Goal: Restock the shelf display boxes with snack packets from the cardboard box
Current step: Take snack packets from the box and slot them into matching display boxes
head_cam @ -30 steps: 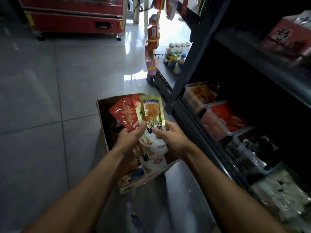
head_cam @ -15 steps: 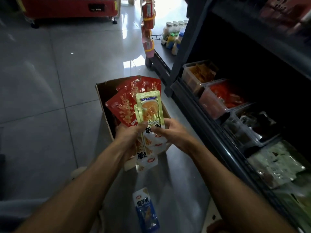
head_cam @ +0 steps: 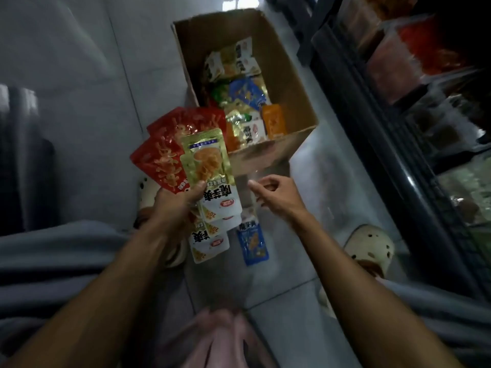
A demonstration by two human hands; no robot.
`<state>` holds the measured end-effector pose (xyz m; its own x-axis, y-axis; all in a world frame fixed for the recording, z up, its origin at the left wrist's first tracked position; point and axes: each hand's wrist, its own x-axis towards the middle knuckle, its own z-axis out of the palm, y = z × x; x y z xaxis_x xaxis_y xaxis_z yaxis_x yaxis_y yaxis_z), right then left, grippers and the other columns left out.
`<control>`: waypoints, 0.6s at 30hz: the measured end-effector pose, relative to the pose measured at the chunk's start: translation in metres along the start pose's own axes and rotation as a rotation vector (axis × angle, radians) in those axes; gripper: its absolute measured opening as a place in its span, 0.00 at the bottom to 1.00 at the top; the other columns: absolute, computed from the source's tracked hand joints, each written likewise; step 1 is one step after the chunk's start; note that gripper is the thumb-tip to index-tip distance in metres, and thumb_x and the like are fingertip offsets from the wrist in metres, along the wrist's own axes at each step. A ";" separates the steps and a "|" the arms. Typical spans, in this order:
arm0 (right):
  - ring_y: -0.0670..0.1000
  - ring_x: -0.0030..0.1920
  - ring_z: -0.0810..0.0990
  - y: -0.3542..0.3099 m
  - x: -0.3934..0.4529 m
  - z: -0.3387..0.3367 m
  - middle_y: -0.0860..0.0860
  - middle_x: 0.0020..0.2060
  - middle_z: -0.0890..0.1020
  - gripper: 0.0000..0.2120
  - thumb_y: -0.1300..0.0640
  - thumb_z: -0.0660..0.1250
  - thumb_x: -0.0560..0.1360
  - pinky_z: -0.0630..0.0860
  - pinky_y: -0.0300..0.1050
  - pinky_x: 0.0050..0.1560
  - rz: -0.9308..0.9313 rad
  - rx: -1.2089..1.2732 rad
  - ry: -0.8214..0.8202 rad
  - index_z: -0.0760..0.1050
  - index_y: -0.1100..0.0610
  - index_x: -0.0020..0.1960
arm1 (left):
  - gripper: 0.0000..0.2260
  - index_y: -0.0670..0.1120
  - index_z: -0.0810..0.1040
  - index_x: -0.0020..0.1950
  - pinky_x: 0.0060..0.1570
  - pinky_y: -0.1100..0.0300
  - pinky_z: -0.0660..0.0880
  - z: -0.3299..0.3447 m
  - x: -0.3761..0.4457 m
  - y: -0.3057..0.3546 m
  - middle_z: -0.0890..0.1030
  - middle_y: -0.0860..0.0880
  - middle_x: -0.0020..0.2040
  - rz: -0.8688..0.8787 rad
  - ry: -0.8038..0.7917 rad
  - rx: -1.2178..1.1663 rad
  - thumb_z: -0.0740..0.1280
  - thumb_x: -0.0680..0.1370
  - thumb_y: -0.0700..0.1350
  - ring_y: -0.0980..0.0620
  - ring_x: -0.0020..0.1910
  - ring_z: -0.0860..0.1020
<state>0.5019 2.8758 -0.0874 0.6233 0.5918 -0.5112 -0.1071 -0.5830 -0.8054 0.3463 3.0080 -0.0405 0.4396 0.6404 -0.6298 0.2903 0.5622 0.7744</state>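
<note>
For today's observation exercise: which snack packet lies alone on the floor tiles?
The blue snack packet lying flat between the person's feet; the others are in the left hand or the cardboard box.

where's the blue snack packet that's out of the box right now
In the head view, the blue packet lies flat on the floor tiles, below the right hand and just right of the packets fanned in the left hand, nearer than the cardboard box.

Right hand off the packets; view tipped down.

Right hand [head_cam: 276, 193] let go of the fanned red and gold foil snack packets [head_cam: 186, 158], now apart from them, fingers loosely curled, empty. Left hand [head_cam: 176, 201] alone gripping the fan. Open brown cardboard box [head_cam: 289, 75] now seen from above, mixed packets inside. Blue foil packet [head_cam: 252, 243] on grey tiled floor [head_cam: 79, 75], nearer the hands. Cream perforated shoe [head_cam: 372, 245] newly in view.
</note>
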 end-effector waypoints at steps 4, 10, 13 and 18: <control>0.54 0.46 0.82 0.074 -0.003 0.026 0.54 0.44 0.83 0.14 0.52 0.79 0.68 0.79 0.45 0.46 0.192 -0.058 0.099 0.77 0.56 0.48 | 0.07 0.47 0.78 0.49 0.42 0.53 0.80 -0.017 -0.003 -0.036 0.86 0.53 0.40 -0.082 0.044 -0.056 0.67 0.78 0.34 0.52 0.40 0.85; 0.55 0.47 0.82 0.147 0.007 0.063 0.54 0.45 0.83 0.25 0.40 0.77 0.59 0.78 0.46 0.41 0.308 -0.374 0.155 0.78 0.56 0.46 | 0.07 0.44 0.79 0.54 0.55 0.39 0.78 -0.038 0.003 -0.061 0.84 0.44 0.53 -0.191 0.066 -0.054 0.68 0.78 0.35 0.41 0.54 0.83; 0.56 0.54 0.80 0.162 0.014 0.076 0.54 0.51 0.79 0.28 0.39 0.77 0.56 0.80 0.51 0.50 0.331 -0.478 0.199 0.79 0.54 0.50 | 0.08 0.45 0.79 0.54 0.57 0.38 0.77 -0.043 0.009 -0.059 0.84 0.44 0.55 -0.197 0.075 -0.045 0.69 0.77 0.36 0.42 0.54 0.83; 0.58 0.56 0.81 0.155 0.028 0.074 0.55 0.55 0.82 0.22 0.50 0.77 0.67 0.78 0.51 0.54 0.361 -0.490 0.130 0.78 0.57 0.58 | 0.07 0.47 0.80 0.50 0.57 0.39 0.78 -0.036 0.013 -0.056 0.86 0.51 0.46 -0.176 0.076 -0.015 0.68 0.78 0.36 0.47 0.50 0.84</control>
<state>0.4454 2.8429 -0.2489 0.7065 0.2553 -0.6600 0.0200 -0.9395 -0.3420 0.3054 3.0038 -0.0942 0.3176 0.5687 -0.7588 0.3439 0.6767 0.6511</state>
